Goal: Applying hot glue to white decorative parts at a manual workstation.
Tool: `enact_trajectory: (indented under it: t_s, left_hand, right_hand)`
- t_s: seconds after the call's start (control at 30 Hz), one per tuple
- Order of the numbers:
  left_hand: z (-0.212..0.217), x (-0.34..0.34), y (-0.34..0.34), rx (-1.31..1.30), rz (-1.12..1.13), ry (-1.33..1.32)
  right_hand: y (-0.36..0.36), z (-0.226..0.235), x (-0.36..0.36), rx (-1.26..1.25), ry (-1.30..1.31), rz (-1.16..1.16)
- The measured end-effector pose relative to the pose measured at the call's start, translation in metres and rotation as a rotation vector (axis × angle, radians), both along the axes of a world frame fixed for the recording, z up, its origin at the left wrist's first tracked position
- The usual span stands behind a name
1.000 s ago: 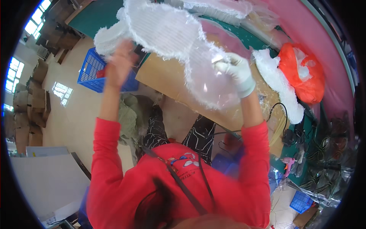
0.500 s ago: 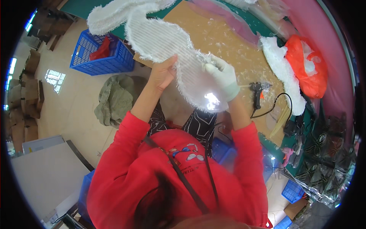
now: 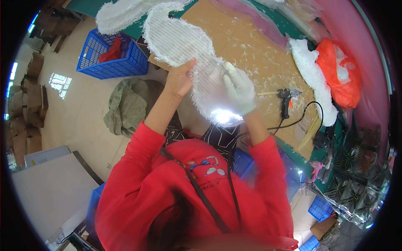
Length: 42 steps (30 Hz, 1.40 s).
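Note:
A long, curved white panel (image 3: 180,39) with a finely striped face and a fluffy fringed edge slants across the middle of the view. My bare left hand (image 3: 181,79) is closed on its left edge, the thumb lying on the face. On the opposite edge is my right hand (image 3: 240,88) in a white glove, its fingers stretched out along the fringe. Bright light glares off the panel's near end, above my lap. To the right of the glove, a black glue gun (image 3: 286,102) with a pale glue stick lies on a brown board (image 3: 259,54).
Another fluffy white piece (image 3: 115,19) lies at the far left and a white strip (image 3: 307,71) at right, beside a red plastic bag (image 3: 341,75). White fluff litters the board. A blue crate (image 3: 96,71) stands on the floor at left. The glue gun's black cord (image 3: 301,119) loops near yellowish sticks (image 3: 310,133).
The panel has shifted slightly right at its far end and left at its near end. My right hand has moved a little left, its fingers straightening from a pinch on the edge.

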<state>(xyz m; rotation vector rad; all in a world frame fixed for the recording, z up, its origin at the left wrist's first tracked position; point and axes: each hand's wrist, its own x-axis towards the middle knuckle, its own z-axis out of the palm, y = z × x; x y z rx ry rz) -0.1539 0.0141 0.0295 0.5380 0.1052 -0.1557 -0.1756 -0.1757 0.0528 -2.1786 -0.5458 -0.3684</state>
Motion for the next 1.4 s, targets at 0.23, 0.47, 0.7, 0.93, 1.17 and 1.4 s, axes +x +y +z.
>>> enact_trajectory:
  t_s: [0.23, 0.47, 0.7, 0.93, 1.17, 1.4]
  left_hand:
    - [0.000, -0.003, -0.002, -0.035, -0.025, -0.001]
    - [0.000, -0.001, 0.001, -0.008, 0.034, 0.016]
    - [-0.005, -0.001, -0.009, -0.081, 0.001, -0.031]
    - [-0.001, 0.003, -0.015, -0.057, 0.003, 0.012]
    - [-0.001, 0.005, -0.021, -0.046, 0.057, 0.055]
    - [-0.006, 0.009, -0.024, -0.105, 0.031, 0.035]
  right_hand:
    - [-0.007, 0.000, -0.020, -0.310, -0.301, 0.000]
    - [-0.025, 0.027, -0.019, 0.194, -0.113, -0.039]
    - [-0.019, 0.022, 0.024, 0.912, 0.911, -0.146]
    - [-0.025, 0.012, 0.047, 0.898, 1.020, 0.053]
    - [-0.024, 0.009, 0.040, 0.733, 0.917, 0.071]
    - [-0.011, 0.022, 0.036, 0.432, 0.655, -0.111]
